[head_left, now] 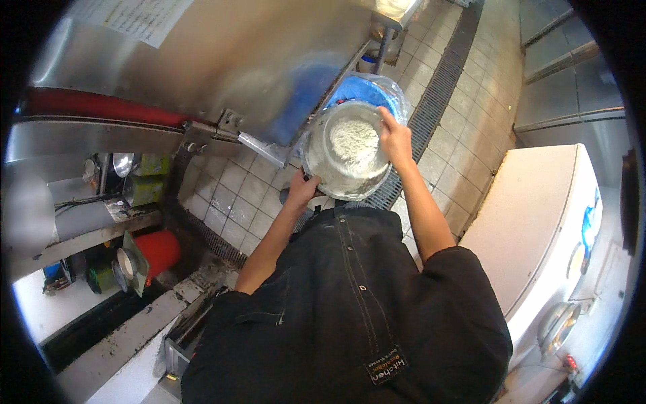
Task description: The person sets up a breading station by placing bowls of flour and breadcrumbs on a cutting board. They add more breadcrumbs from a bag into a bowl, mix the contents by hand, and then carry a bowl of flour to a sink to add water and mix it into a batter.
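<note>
Between my two hands is a round metal bowl [328, 174], held in front of my dark apron. A heap of white, flour-like powder [352, 140] lies inside it, with traces smeared along the wall. My left hand [300, 188] is closed on the lower left rim. On the upper right rim, my right hand [396, 139] grips with the thumb on top. Just beyond the bowl, and partly hidden by it, stands a blue bin [363, 89] lined with a clear plastic bag [402, 101].
A steel worktop [269, 60] stands at the left, its corner close to the bowl. A floor drain grating [441, 81] runs along the tiled floor. At the right is a white chest-like appliance [518, 209]. A red container [158, 248] sits low on the left.
</note>
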Demonstrator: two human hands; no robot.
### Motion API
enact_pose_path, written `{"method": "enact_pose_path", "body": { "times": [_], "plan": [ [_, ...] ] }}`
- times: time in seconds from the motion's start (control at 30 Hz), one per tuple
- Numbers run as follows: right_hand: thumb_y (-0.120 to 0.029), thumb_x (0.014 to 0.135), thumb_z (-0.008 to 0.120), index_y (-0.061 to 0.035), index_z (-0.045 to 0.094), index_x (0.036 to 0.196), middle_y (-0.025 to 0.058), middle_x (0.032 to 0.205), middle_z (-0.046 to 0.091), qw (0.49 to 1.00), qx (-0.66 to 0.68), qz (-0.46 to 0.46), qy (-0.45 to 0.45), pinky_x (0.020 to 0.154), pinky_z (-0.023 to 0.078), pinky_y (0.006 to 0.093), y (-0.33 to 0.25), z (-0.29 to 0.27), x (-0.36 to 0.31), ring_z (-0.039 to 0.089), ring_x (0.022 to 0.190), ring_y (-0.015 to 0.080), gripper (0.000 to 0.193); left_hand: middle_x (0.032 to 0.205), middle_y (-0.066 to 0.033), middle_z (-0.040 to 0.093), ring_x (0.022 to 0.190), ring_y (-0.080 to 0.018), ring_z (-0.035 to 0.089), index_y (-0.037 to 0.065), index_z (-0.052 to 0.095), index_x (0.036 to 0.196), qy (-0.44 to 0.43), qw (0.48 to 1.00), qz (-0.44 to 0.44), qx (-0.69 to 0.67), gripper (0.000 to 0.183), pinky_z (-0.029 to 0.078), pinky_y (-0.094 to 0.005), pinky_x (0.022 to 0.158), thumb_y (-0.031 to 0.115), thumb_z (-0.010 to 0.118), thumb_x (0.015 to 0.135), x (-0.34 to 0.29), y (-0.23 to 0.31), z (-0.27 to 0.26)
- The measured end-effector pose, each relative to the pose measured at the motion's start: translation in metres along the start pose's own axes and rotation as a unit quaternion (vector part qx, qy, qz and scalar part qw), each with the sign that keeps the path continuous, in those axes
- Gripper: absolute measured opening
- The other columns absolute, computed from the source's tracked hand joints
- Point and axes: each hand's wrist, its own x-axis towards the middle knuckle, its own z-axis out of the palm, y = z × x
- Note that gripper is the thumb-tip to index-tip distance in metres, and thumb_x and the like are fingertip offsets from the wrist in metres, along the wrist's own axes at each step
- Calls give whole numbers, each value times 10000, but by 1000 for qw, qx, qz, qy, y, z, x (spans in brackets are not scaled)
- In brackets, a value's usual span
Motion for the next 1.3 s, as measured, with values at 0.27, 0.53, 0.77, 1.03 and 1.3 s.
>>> {"method": "enact_pose_path", "body": {
  "times": [0.27, 0.53, 0.77, 1.03, 1.3],
  "plan": [
    [-40, 894, 597, -166, 650, 1275, 238, 980, 691, 993, -51, -73, -80, 793, 537, 403, 5, 5, -6, 707, 866, 361, 405, 1193, -155, 601, 935, -252, 677, -6, 406, 1376, -19, 999, 25, -40, 581, 619, -376, 710, 52, 595, 830, 3, -7, -6],
    [-24, 890, 586, -152, 646, 1279, 216, 1030, 706, 996, -41, -33, -66, 844, 536, 364, 2, 8, -8, 711, 905, 332, 413, 1202, -160, 600, 921, -262, 687, 13, 398, 1395, -17, 998, -5, -64, 588, 625, -369, 696, 50, 602, 845, 2, -1, -3],
    [-56, 907, 596, -146, 645, 1278, 209, 1046, 698, 998, -57, 9, -25, 817, 539, 393, -5, 3, 1, 704, 933, 344, 385, 1197, -150, 606, 920, -250, 685, 1, 386, 1407, -10, 998, 11, -56, 602, 624, -369, 690, 61, 594, 846, 6, -11, -6],
    [-51, 840, 570, -55, 561, 1234, 270, 1053, 665, 990, -30, 132, -43, 839, 512, 459, -8, 0, -18, 668, 947, 434, 394, 1243, -173, 582, 942, -267, 686, -2, 361, 1427, -15, 998, 0, -54, 614, 627, -370, 706, 48, 593, 861, 10, -10, -5],
    [-5, 851, 538, 46, 471, 1292, 186, 1057, 652, 765, 380, 483, -192, 527, 631, 335, -28, -5, -50, 705, 779, 283, 448, 1319, -184, 537, 1113, -319, 629, -2, 366, 1427, -19, 994, -6, -107, 624, 602, -433, 857, 68, 630, 865, 11, -15, 2]
  ]
}}
